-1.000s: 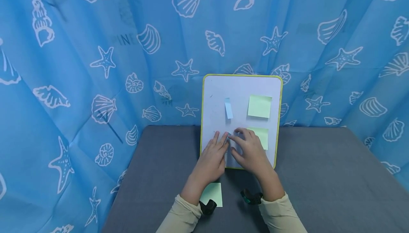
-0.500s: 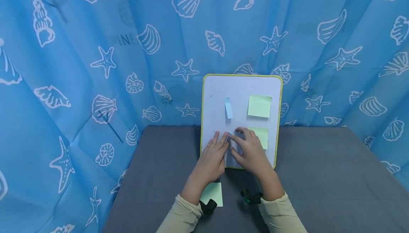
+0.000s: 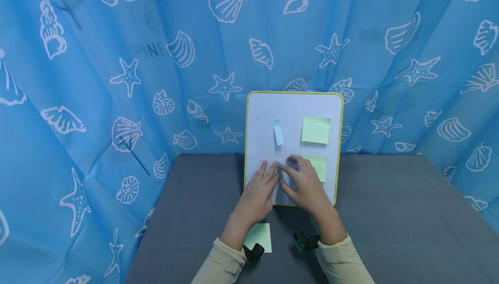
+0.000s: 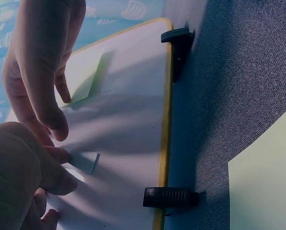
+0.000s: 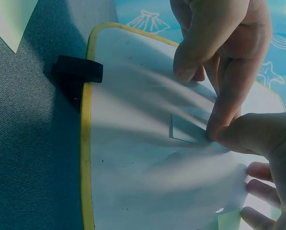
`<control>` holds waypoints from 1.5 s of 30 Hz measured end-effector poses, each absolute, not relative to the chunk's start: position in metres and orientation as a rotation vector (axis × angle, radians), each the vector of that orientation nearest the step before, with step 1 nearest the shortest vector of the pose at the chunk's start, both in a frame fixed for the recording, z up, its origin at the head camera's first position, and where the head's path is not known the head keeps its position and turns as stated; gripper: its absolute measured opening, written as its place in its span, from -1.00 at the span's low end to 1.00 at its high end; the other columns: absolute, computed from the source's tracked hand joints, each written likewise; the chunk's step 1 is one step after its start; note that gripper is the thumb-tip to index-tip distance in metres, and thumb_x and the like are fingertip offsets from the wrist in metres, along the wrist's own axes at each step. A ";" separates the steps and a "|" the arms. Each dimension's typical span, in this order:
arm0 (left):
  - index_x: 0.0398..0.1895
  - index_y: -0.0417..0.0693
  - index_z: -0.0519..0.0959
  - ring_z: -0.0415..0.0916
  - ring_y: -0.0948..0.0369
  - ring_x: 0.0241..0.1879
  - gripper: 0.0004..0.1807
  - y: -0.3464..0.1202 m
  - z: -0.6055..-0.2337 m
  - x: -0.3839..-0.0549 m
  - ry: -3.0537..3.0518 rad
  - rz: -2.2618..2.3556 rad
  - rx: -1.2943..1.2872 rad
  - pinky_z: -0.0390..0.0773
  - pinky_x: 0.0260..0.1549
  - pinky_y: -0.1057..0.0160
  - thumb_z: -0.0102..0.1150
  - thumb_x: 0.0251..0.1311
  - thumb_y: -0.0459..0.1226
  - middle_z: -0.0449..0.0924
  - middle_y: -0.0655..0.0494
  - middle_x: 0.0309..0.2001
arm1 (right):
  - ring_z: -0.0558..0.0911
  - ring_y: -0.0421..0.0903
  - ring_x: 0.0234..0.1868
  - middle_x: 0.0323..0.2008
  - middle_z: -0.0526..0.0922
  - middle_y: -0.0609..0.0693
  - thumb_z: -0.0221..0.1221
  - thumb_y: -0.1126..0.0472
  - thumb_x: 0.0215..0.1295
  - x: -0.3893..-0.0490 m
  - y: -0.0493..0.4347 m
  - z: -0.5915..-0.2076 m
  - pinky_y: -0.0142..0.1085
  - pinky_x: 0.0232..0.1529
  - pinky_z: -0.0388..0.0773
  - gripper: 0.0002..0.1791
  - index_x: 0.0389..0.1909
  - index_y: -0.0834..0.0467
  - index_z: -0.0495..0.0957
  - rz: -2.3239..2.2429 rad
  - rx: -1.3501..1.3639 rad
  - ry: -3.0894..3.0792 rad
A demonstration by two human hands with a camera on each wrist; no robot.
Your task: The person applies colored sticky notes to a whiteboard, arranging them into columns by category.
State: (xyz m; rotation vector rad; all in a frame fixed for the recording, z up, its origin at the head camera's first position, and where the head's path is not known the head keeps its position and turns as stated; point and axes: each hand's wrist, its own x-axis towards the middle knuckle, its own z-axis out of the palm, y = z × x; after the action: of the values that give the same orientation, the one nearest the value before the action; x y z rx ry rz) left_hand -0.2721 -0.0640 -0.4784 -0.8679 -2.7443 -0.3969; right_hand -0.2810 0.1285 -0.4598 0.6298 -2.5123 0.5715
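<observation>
A whiteboard [image 3: 261, 106] with a yellow rim leans upright against the curtain side of the table. My left hand [image 3: 255, 193] lies on its lower part, fingers straight, index fingertip pressing the upper end of a small blue sticky note [image 5: 187, 129]. Beside it my right hand [image 3: 308, 186] touches the board near the same note with its index fingertip, thumb held apart. The hands largely cover this note [image 4: 84, 162] in the head view. Above them another blue sticky note [image 3: 278, 132], a narrow strip, sticks to the board.
Two green sticky notes, an upper one [image 3: 316, 130] and a lower one [image 3: 319, 169], are on the board's right side. Another green note [image 3: 261, 235] lies on the grey table [image 3: 390, 214] below my left wrist. Black feet [image 4: 168, 197] hold the board's bottom edge. A blue shell-print curtain [image 3: 218, 119] hangs behind.
</observation>
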 end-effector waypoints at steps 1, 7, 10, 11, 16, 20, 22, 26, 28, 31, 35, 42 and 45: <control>0.57 -0.11 0.40 -0.24 -0.02 0.74 -0.31 -0.064 -0.478 -0.272 -2.751 -0.389 -0.868 0.19 0.62 -0.11 0.02 0.34 -0.51 -0.09 0.11 0.74 | 0.50 0.30 0.32 0.31 0.51 0.27 0.47 0.21 0.26 -0.281 0.128 -0.460 0.27 0.29 0.51 -0.49 0.25 0.14 0.71 0.573 0.629 -2.514; 0.58 -0.12 0.38 -0.28 -0.01 0.74 -0.27 -0.065 -0.480 -0.273 -2.760 -0.399 -0.870 0.16 0.63 -0.11 0.03 0.30 -0.54 -0.12 0.11 0.74 | 0.50 0.30 0.31 0.30 0.51 0.27 0.48 0.22 0.24 -0.280 0.129 -0.461 0.27 0.29 0.51 -0.47 0.26 0.15 0.70 0.578 0.634 -2.507; 0.58 -0.12 0.38 -0.27 -0.01 0.74 -0.28 -0.064 -0.481 -0.273 -2.753 -0.403 -0.868 0.17 0.63 -0.11 0.03 0.31 -0.52 -0.12 0.11 0.74 | 0.50 0.30 0.31 0.29 0.51 0.28 0.48 0.23 0.24 -0.281 0.129 -0.462 0.27 0.29 0.52 -0.47 0.26 0.16 0.69 0.577 0.638 -2.498; 0.58 -0.12 0.39 -0.27 -0.01 0.74 -0.29 -0.064 -0.482 -0.273 -2.751 -0.403 -0.867 0.17 0.62 -0.11 0.02 0.32 -0.52 -0.12 0.11 0.74 | 0.50 0.30 0.31 0.29 0.51 0.28 0.48 0.23 0.24 -0.281 0.129 -0.462 0.27 0.29 0.52 -0.47 0.26 0.17 0.69 0.577 0.639 -2.496; 0.58 -0.11 0.39 -0.26 -0.01 0.74 -0.31 -0.064 -0.482 -0.274 -2.744 -0.408 -0.868 0.19 0.62 -0.12 0.01 0.34 -0.51 -0.10 0.11 0.74 | 0.51 0.30 0.31 0.30 0.50 0.29 0.47 0.22 0.25 -0.281 0.129 -0.461 0.27 0.29 0.52 -0.46 0.27 0.16 0.68 0.575 0.640 -2.494; 0.57 -0.12 0.40 -0.23 -0.02 0.74 -0.32 -0.064 -0.481 -0.273 -2.733 -0.405 -0.871 0.21 0.61 -0.13 0.00 0.35 -0.50 -0.08 0.10 0.74 | 0.51 0.31 0.30 0.30 0.50 0.30 0.48 0.21 0.25 -0.281 0.129 -0.461 0.27 0.29 0.52 -0.44 0.29 0.16 0.67 0.574 0.640 -2.492; 0.57 -0.12 0.40 -0.23 -0.02 0.74 -0.32 -0.064 -0.481 -0.273 -2.729 -0.403 -0.872 0.21 0.61 -0.13 0.00 0.36 -0.50 -0.07 0.10 0.74 | 0.51 0.31 0.30 0.31 0.50 0.30 0.48 0.21 0.25 -0.281 0.129 -0.461 0.27 0.30 0.52 -0.44 0.29 0.18 0.67 0.573 0.638 -2.492; 0.57 -0.12 0.39 -0.23 -0.02 0.74 -0.33 -0.064 -0.481 -0.273 -2.728 -0.418 -0.878 0.20 0.61 -0.13 -0.01 0.38 -0.50 -0.07 0.10 0.74 | 0.51 0.31 0.31 0.31 0.49 0.30 0.48 0.21 0.25 -0.280 0.129 -0.461 0.25 0.31 0.52 -0.43 0.29 0.23 0.66 0.574 0.631 -2.496; 0.57 -0.12 0.39 -0.22 -0.02 0.74 -0.34 -0.064 -0.480 -0.273 -2.726 -0.420 -0.877 0.20 0.61 -0.13 -0.02 0.40 -0.49 -0.06 0.10 0.74 | 0.51 0.31 0.31 0.32 0.49 0.30 0.47 0.20 0.26 -0.281 0.129 -0.461 0.25 0.31 0.52 -0.43 0.29 0.24 0.66 0.576 0.630 -2.498; 0.58 -0.12 0.39 -0.20 -0.03 0.74 -0.37 -0.064 -0.479 -0.272 -2.726 -0.421 -0.874 0.21 0.61 -0.12 -0.04 0.43 -0.48 -0.05 0.10 0.73 | 0.50 0.30 0.32 0.33 0.48 0.30 0.47 0.20 0.27 -0.281 0.129 -0.461 0.24 0.32 0.52 -0.42 0.31 0.23 0.64 0.580 0.632 -2.502; 0.57 -0.12 0.39 -0.21 -0.03 0.73 -0.39 -0.064 -0.479 -0.272 -2.724 -0.422 -0.871 0.20 0.61 -0.12 -0.06 0.46 -0.46 -0.05 0.10 0.73 | 0.50 0.29 0.32 0.33 0.48 0.29 0.48 0.19 0.26 -0.281 0.129 -0.461 0.24 0.31 0.52 -0.39 0.35 0.19 0.62 0.585 0.632 -2.508; 0.58 -0.12 0.39 -0.23 -0.01 0.74 -0.39 -0.065 -0.484 -0.274 -2.694 -0.429 -0.885 0.20 0.61 -0.12 -0.08 0.47 -0.46 -0.06 0.09 0.74 | 0.50 0.32 0.31 0.32 0.48 0.31 0.49 0.18 0.25 -0.281 0.130 -0.460 0.26 0.33 0.48 -0.37 0.35 0.19 0.62 0.558 0.653 -2.499; 0.58 -0.12 0.39 -0.23 -0.02 0.74 -0.39 -0.065 -0.484 -0.274 -2.694 -0.434 -0.888 0.20 0.61 -0.12 -0.07 0.47 -0.46 -0.06 0.09 0.74 | 0.50 0.32 0.31 0.32 0.48 0.32 0.49 0.18 0.25 -0.281 0.130 -0.460 0.26 0.32 0.48 -0.37 0.35 0.19 0.62 0.558 0.660 -2.497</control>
State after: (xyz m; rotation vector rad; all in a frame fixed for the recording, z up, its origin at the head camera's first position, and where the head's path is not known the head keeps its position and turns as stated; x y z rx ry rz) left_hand -0.2739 -0.0651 -0.4838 -0.8879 -2.6938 -0.4338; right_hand -0.2805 0.1302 -0.4599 0.6603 -2.4968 0.5577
